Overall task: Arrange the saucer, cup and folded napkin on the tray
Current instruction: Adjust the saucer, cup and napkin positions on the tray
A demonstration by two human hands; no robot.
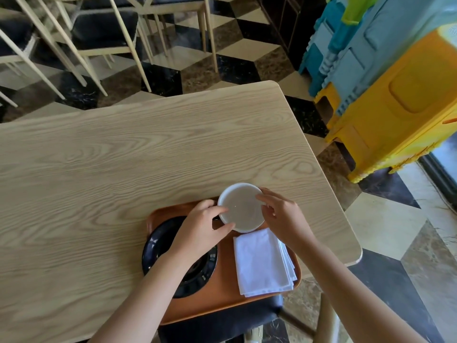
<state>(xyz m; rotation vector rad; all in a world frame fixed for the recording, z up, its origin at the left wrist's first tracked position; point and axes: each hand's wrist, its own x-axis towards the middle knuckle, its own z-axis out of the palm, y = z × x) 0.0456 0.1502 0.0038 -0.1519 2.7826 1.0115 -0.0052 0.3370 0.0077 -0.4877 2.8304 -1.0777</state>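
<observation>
A brown tray [262, 299] lies at the table's near edge. On its left part sits a black saucer [158, 246], partly under my left forearm. A folded white napkin [262, 263] lies on the tray's right part. At the tray's far edge is a white cup [242, 209], seen from above. My left hand [200, 229] grips the cup's left rim and my right hand [279, 219] holds its right rim. Whether the cup rests on the tray or hangs just above it, I cannot tell.
The light wooden table [123, 157] stretches away to the left and back. A dark chair seat [222, 323] is below the tray. Pale chairs [99, 33] stand beyond the table. Stacked blue and yellow plastic stools [385, 82] stand at the right.
</observation>
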